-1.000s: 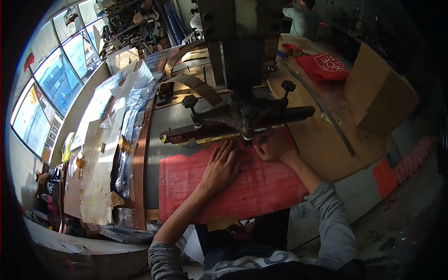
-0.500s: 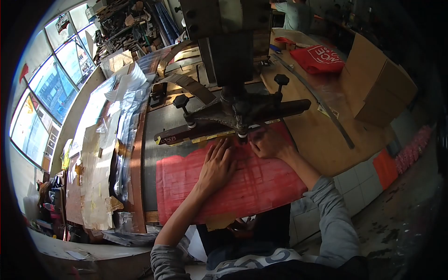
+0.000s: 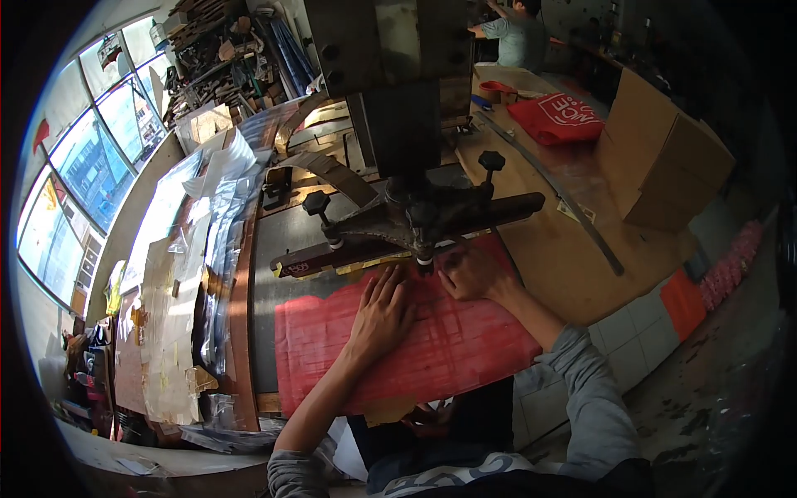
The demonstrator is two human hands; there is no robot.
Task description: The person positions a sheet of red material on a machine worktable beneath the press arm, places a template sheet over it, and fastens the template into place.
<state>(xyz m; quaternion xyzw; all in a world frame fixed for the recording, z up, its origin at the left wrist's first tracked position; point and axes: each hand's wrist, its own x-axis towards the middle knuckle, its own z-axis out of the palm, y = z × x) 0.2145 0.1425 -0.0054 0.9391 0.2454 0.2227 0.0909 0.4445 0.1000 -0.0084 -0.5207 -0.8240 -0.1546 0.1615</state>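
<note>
My left hand [image 3: 382, 314] lies flat on a red, streaked sheet [image 3: 415, 353], its fingers stretched towards the machine. My right hand [image 3: 471, 274] is closed, fingers curled down at the sheet's far part, just right of the centre of a dark press bar [image 3: 490, 212]; whatever the fingers hold is hidden. Two black knobs, a left knob [image 3: 316, 202] and a right knob [image 3: 492, 160], stand on the bar's mount. Yellowish strips [image 3: 361, 266] show along the bar's lower edge. The sheet rests on a dark machine bed [image 3: 266, 332].
Overhead, a thick machine column [image 3: 403, 124] blocks the middle. To the right, a wooden table [image 3: 540, 249] bears a long dark strip [image 3: 564, 199], a red bag [image 3: 556, 119] and a cardboard box [image 3: 664, 158]. Plastic and card sheets [image 3: 174, 332] lie left. Another person [image 3: 515, 37] is at the back.
The view has tilted up slightly, so the machine and table appear lower and more of the person at the back shows. Both hands keep nearly the same places on the sheet.
</note>
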